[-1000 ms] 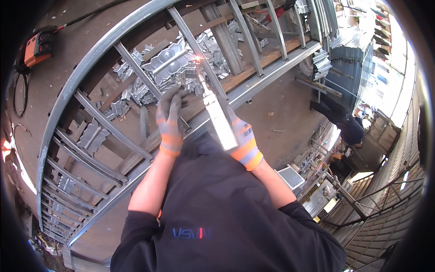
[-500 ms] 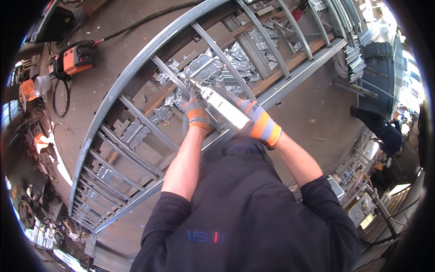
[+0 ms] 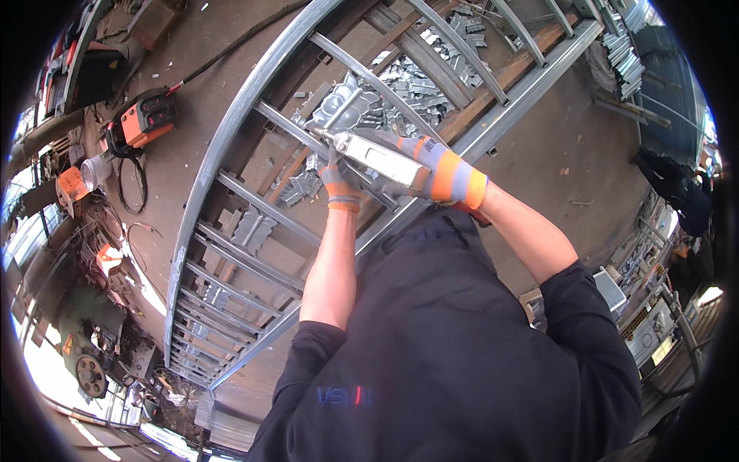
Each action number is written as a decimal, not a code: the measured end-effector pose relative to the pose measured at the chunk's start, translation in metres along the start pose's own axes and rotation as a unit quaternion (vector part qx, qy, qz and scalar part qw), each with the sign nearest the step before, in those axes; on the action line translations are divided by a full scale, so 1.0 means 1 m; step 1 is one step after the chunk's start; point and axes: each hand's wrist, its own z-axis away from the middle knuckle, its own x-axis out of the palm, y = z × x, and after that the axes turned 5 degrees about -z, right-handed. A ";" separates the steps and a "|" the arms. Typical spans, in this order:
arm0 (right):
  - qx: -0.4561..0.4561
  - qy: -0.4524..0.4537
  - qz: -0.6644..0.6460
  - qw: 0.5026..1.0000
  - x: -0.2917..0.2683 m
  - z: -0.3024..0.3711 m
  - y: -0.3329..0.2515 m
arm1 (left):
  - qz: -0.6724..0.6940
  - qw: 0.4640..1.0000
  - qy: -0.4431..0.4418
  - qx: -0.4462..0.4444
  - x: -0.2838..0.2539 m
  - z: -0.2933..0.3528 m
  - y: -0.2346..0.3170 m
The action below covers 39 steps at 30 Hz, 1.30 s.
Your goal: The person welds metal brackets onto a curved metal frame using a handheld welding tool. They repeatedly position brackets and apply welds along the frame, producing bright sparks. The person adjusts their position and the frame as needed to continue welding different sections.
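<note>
My right hand [image 3: 446, 171], in a grey and orange striped glove, is closed around a rivet gun [image 3: 382, 160] with a pale, boxy body. Its thin nose points up and left and meets a crossbar [image 3: 294, 129] of the curved metal frame [image 3: 228, 115], or comes very near it. My left hand [image 3: 339, 187], gloved alike, is bent up just below the nose, beside that crossbar. Its fingers are drawn together; what they hold, if anything, is hidden. Something red shows under my right wrist.
Embossed metal pieces [image 3: 419, 91] lie in a heap below the frame, near a wooden plank [image 3: 493, 88]. An orange and black machine [image 3: 146, 122] with a cable stands on the floor at left. At far right is a person in dark clothing [image 3: 673, 189].
The view has shifted, so the frame and floor items sit farther right. The rivet gun lies flatter across the picture, its nose still by the same crossbar. Both hands stay beside it.
</note>
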 end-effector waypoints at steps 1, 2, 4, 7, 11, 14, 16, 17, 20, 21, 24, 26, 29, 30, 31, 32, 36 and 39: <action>-0.041 0.029 -0.020 0.999 -0.002 0.000 -0.002 | -0.006 0.999 -0.015 0.044 0.002 -0.007 0.006; -0.092 0.062 -0.036 0.993 -0.004 0.001 -0.004 | -0.016 0.998 -0.010 0.056 0.005 -0.015 0.010; -0.137 0.093 -0.066 0.984 -0.006 0.009 -0.008 | -0.070 0.995 -0.050 0.057 0.000 -0.026 0.027; -0.135 0.103 -0.057 0.984 -0.017 0.021 -0.015 | -0.023 0.997 -0.059 0.032 0.001 -0.035 0.029; -0.111 0.101 -0.078 0.986 -0.024 0.032 -0.019 | -0.007 0.999 -0.048 0.025 -0.003 -0.037 0.022; -0.079 0.066 -0.094 0.990 -0.022 0.033 -0.016 | -0.029 0.999 -0.033 0.026 -0.007 -0.037 0.021; -0.093 0.065 -0.062 0.992 -0.017 0.028 -0.012 | -0.035 0.998 -0.036 0.033 -0.008 -0.037 0.021; -0.083 0.056 -0.061 0.993 -0.014 0.025 -0.010 | -0.033 0.999 -0.013 0.029 -0.010 -0.033 0.019; -0.066 0.032 -0.063 0.995 -0.006 0.011 -0.003 | -0.043 0.998 -0.014 0.041 -0.013 -0.019 0.006; -0.067 0.027 -0.069 0.995 -0.003 0.006 -0.001 | -0.028 0.999 -0.022 0.017 -0.015 -0.012 0.000; -0.032 0.016 -0.078 0.996 0.000 -0.003 0.004 | 0.029 0.999 -0.039 -0.008 -0.020 -0.007 -0.010; -0.030 0.008 -0.047 0.998 0.000 -0.006 0.007 | 0.007 0.999 -0.044 0.001 -0.023 -0.011 -0.013; -0.050 0.004 0.026 0.998 -0.001 -0.014 0.008 | -0.054 0.998 -0.031 0.026 -0.027 -0.017 -0.016; -0.064 0.012 0.021 0.998 0.000 -0.015 0.008 | -0.040 0.998 -0.044 0.034 -0.028 -0.017 -0.017; -0.081 0.023 0.023 0.996 0.000 -0.015 0.007 | -0.038 0.998 -0.038 0.028 -0.029 -0.017 -0.017; -0.099 0.035 0.025 0.994 0.001 -0.016 0.007 | -0.042 0.998 -0.030 0.019 -0.029 -0.017 -0.018; -0.060 0.008 -0.011 0.998 0.002 -0.017 0.005 | -0.016 0.999 -0.048 0.003 -0.030 -0.013 -0.017; -0.056 0.006 -0.011 0.998 0.000 -0.018 0.003 | -0.007 0.997 -0.072 -0.006 -0.030 -0.012 -0.013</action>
